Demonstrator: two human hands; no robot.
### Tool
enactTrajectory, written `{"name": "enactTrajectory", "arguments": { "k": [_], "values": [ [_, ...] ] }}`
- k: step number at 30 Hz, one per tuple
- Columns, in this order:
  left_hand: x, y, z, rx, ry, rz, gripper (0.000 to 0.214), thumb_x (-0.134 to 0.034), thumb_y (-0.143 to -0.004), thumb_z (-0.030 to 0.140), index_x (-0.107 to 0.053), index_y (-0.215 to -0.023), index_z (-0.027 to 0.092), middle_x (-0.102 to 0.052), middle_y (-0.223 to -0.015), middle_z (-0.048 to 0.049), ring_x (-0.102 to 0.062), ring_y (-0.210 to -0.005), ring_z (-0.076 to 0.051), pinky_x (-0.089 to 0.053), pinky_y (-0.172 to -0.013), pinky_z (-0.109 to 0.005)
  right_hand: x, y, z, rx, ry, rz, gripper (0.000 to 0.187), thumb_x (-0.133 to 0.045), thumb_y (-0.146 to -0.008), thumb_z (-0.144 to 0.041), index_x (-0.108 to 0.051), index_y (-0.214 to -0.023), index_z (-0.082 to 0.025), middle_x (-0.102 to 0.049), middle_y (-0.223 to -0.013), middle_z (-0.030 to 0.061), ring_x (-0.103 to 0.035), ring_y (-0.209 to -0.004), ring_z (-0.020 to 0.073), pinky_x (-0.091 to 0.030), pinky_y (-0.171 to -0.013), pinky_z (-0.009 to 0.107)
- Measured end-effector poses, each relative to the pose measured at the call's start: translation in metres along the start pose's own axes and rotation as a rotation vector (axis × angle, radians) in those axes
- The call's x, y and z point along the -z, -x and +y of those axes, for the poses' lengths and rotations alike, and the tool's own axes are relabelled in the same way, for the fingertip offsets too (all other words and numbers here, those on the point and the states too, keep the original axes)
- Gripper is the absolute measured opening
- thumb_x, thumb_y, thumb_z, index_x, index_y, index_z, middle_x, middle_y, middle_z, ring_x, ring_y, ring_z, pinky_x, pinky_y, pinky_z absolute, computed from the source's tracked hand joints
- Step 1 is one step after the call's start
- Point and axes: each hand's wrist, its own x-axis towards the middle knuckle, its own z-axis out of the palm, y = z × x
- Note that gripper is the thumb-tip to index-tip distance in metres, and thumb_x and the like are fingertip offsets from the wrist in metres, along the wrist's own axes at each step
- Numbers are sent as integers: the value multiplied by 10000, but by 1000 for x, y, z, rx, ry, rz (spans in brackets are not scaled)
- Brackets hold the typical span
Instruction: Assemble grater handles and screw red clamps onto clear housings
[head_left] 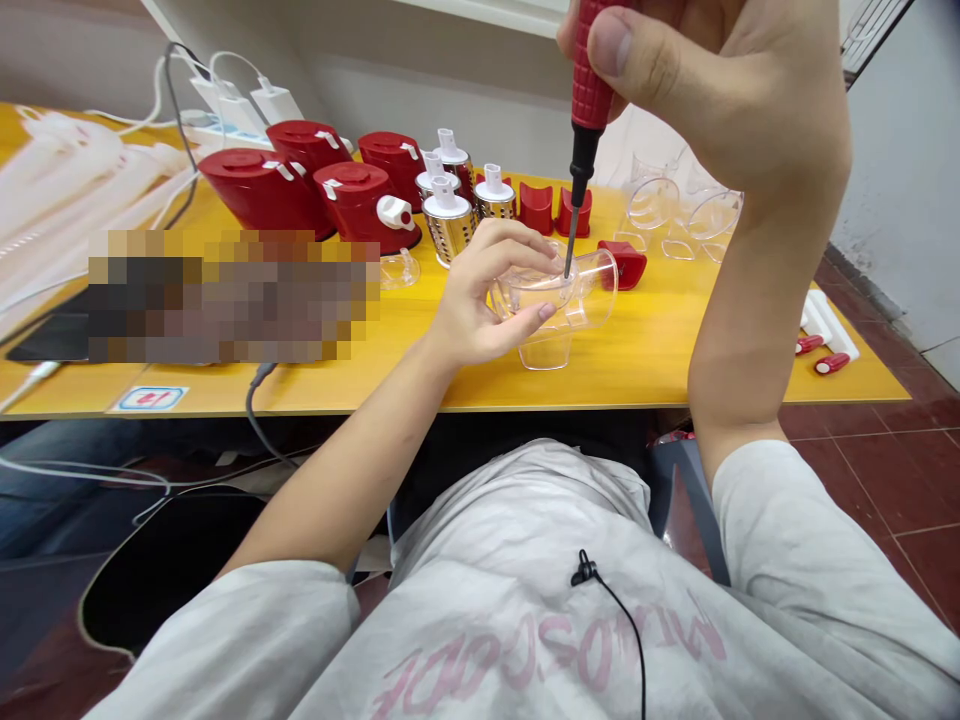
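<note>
My left hand is wrapped round a clear plastic housing that rests on the yellow table in front of me. My right hand is raised close to the camera, closed round the red handle of a screwdriver. The screwdriver points straight down, and its metal tip sits on top of the clear housing, just beside my left fingers.
Behind stand several red bases, metal drum cutters with white caps, small red parts and clear housings. White chargers and cables lie back left. Two small red-and-white tools lie near the right edge.
</note>
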Motion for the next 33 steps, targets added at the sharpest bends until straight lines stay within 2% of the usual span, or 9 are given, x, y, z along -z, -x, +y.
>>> {"name": "enactTrajectory", "arguments": {
  "k": [5, 9, 12, 18, 21, 26, 30, 33],
  "values": [
    [1, 0, 1, 36, -16, -21, 384, -772, -1025, 690, -763, -1217, 358, -796, -1234, -72, -771, -1189, -325, -659, -1061, -611, -3, -2, -5, -20, -17, -12, 606, -406, -959, -282, -514, -1440, 70, -729, -1124, -77, -686, -937, -131, -642, -1050, 90],
    [1, 0, 1, 59, -24, -31, 432, -758, -1018, 734, -763, -1200, 341, -797, -1229, -82, -764, -1185, -319, -654, -1069, -609, -2, 0, 0, -15, -21, 8, 589, -476, -958, -302, -526, -1428, 48, -680, -1118, -97, -694, -988, -121, -657, -1107, 153],
    [1, 0, 0, 54, -24, -27, 424, -757, -1021, 726, -762, -1200, 342, -796, -1226, -83, -764, -1182, -321, -653, -1067, -607, -2, 0, 2, 11, -29, 9, 561, -459, -963, -307, -508, -1395, 47, -661, -1128, -91, -693, -972, -122, -664, -1112, 177],
    [1, 1, 0, 17, 3, -11, 353, -788, -1029, 648, -767, -1231, 360, -791, -1236, -69, -772, -1184, -318, -652, -1065, -590, -3, -3, -11, -119, -40, 21, 656, -563, -941, -337, -463, -1442, 73, -674, -1014, -101, -690, -877, -110, -663, -1050, 133],
    [1, 0, 0, 36, -11, -24, 375, -778, -1025, 676, -765, -1222, 356, -794, -1234, -74, -773, -1189, -327, -655, -1068, -598, -3, -2, -10, -111, -63, 53, 655, -596, -923, -334, -493, -1433, 63, -640, -978, -118, -686, -872, -105, -670, -1048, 151],
    [1, 1, 0, 17, 1, -10, 349, -796, -1022, 646, -766, -1232, 368, -795, -1236, -69, -774, -1184, -319, -655, -1063, -593, -3, -1, 2, 29, -52, 12, 525, -396, -944, -263, -495, -1360, 41, -645, -1048, -106, -701, -945, -112, -671, -1091, 189],
    [1, 0, 2, 38, -6, -23, 377, -776, -1026, 685, -763, -1223, 364, -793, -1234, -73, -764, -1194, -329, -654, -1066, -610, -4, -5, -5, -92, -104, 37, 625, -570, -924, -304, -544, -1446, 39, -685, -1021, -122, -689, -920, -116, -667, -1061, 156],
    [2, 0, 3, 46, -22, -24, 375, -762, -1031, 692, -762, -1216, 366, -793, -1231, -74, -768, -1194, -334, -655, -1067, -621, -1, -7, -14, -172, -91, 80, 741, -695, -876, -352, -556, -1468, 69, -753, -1120, -66, -719, -967, -85, -684, -1074, 192]
  ]
}}
